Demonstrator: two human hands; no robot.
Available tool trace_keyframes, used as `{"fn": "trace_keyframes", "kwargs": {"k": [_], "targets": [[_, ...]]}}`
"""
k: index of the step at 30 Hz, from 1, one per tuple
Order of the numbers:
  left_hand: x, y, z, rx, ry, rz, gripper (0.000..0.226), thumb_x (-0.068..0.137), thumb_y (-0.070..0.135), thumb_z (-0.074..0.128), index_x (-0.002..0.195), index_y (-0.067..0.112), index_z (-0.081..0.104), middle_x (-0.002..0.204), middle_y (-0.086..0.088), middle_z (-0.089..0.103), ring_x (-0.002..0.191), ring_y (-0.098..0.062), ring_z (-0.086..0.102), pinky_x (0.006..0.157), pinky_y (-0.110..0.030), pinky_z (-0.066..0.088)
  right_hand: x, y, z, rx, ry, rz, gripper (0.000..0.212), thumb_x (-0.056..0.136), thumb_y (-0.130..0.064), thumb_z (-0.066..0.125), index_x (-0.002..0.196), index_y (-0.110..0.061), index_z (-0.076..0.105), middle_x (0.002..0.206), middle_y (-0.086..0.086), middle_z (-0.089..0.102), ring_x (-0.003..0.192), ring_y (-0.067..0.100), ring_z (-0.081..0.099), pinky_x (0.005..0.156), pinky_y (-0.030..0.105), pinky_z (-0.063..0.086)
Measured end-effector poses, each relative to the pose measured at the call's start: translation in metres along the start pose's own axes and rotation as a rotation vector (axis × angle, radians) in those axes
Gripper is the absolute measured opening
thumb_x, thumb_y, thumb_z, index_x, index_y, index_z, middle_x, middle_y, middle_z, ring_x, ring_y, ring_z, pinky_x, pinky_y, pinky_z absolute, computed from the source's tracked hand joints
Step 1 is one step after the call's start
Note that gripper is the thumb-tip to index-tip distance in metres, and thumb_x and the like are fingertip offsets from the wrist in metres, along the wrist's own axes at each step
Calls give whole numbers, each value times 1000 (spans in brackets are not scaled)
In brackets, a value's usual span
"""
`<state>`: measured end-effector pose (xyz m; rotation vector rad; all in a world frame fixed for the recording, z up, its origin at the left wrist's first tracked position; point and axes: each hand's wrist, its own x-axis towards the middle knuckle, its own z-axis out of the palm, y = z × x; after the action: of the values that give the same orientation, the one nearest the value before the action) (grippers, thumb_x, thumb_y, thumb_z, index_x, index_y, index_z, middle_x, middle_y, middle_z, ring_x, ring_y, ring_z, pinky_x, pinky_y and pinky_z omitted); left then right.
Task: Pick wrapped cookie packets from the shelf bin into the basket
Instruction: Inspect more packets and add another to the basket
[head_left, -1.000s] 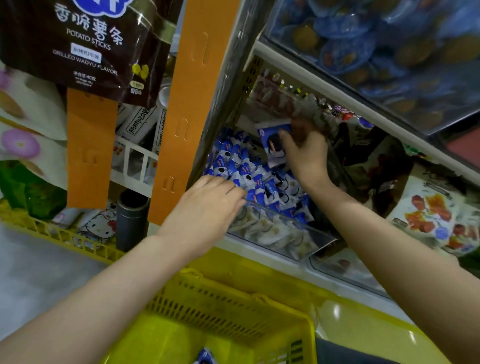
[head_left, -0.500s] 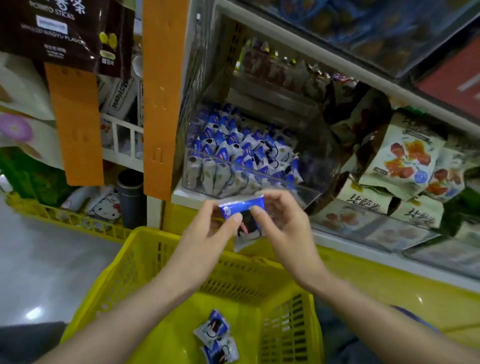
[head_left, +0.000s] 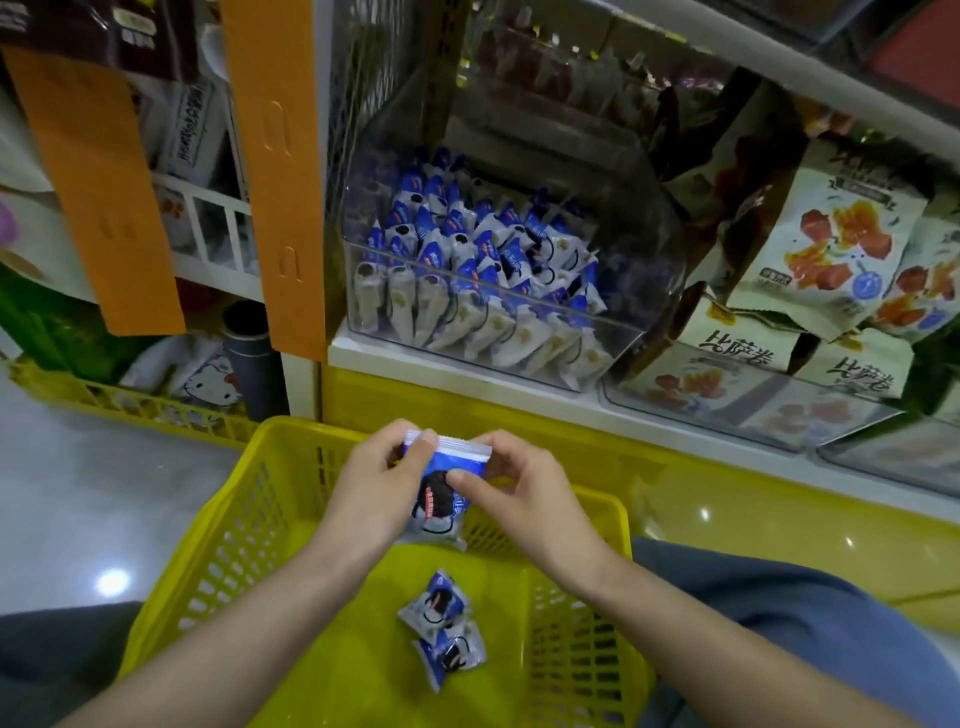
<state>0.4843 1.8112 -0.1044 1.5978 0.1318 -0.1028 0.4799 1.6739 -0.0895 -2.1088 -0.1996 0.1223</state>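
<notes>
Two packets (head_left: 435, 603) lie on the floor of the yellow basket (head_left: 171, 566); above them, over the basket, the left hand (head_left: 374, 488) and right hand (head_left: 524, 493) each pinch a third packet (head_left: 441, 501) between thumb and fingers; beyond, the clear bin (head_left: 631, 291) on the shelf (head_left: 467, 375) holds many more.

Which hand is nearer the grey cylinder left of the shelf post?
Left. The left hand pinches the cookie packet below-right of the grey cylinder; the right hand pinches its other side, farther right.
</notes>
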Motion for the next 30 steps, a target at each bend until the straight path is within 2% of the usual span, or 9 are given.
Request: {"fn": "trace_keyframes", "kwargs": {"k": [3, 5, 12, 15, 19, 23, 25, 27, 30], "targets": [[1, -2, 3, 19, 3, -2, 27, 95, 17, 47, 74, 1, 51, 65, -6, 45, 57, -10, 42, 47, -14, 34, 0, 1, -1, -109, 36, -84, 24, 82, -18, 68, 77, -39, 55, 76, -14, 62, 76, 3, 58, 60, 14, 46], [2, -1, 5, 16, -5, 8, 26, 95, 16, 48, 73, 4, 53, 64, -5, 47, 54, -5, 43, 47, -14, 34, 0, 2, -2, -67, 46, -71, 19, 84, -20, 65, 76, -35, 57, 74, -12, 63, 70, 2, 57, 59, 19, 47], [-6, 1, 11, -91, -156, -222, 13, 84, 19, 65, 92, 14, 57, 84, -1, 67, 66, -7, 62, 60, -20, 47, 4, 3, -6, 413, 119, 275, 18, 92, -13, 54, 74, -13, 58, 75, 6, 64, 58, 4, 62, 48, 18, 50], [-6, 4, 8, -99, -103, -205, 27, 79, 12, 71, 101, 9, 56, 89, -5, 68, 65, -6, 64, 52, -16, 48, 4, 5, -5, 539, 175, 358, 15, 95, -11, 48, 83, -7, 56, 82, 11, 66, 60, 5, 65, 52, 19, 53], [0, 4, 0, -209, -6, -177, 27, 81, 8, 67, 107, 3, 59, 98, -13, 69, 82, -19, 66, 64, -20, 52, 4, 9, -7, 707, 186, 512, 9, 97, -6, 42, 94, -3, 50, 96, 14, 66, 71, 11, 68, 60, 22, 57], [5, 0, -4, -146, 79, -118, 4, 85, 15, 63, 89, 12, 63, 89, -10, 68, 79, -16, 62, 58, -14, 50, -2, 13, -2, 616, -30, 564, 10, 94, -4, 48, 104, -3, 48, 88, 10, 67, 65, 9, 68, 59, 20, 56], [8, -3, -6, -90, 118, -78, 7, 88, 13, 61, 80, 15, 62, 85, -10, 67, 79, -19, 62, 66, -23, 53, -5, 15, 1, 489, -155, 556, 9, 92, -7, 53, 99, -11, 49, 82, 4, 67, 64, 5, 66, 61, 18, 54], [11, -6, -7, 21, 118, -1, 13, 88, 11, 59, 77, 17, 59, 82, -8, 66, 79, -20, 61, 72, -35, 52, -6, 20, 3, 278, -204, 509, 27, 87, -11, 62, 108, -15, 45, 93, -4, 64, 78, 3, 64, 71, 19, 52], [9, -9, -6, 200, 71, 143, 19, 87, 11, 61, 72, 23, 56, 72, 8, 62, 72, -6, 57, 65, -20, 46, -6, 27, 6, -79, -92, 332, 69, 81, -22, 70, 137, -19, 28, 121, -15, 39, 115, 4, 45, 93, 21, 40]]}}
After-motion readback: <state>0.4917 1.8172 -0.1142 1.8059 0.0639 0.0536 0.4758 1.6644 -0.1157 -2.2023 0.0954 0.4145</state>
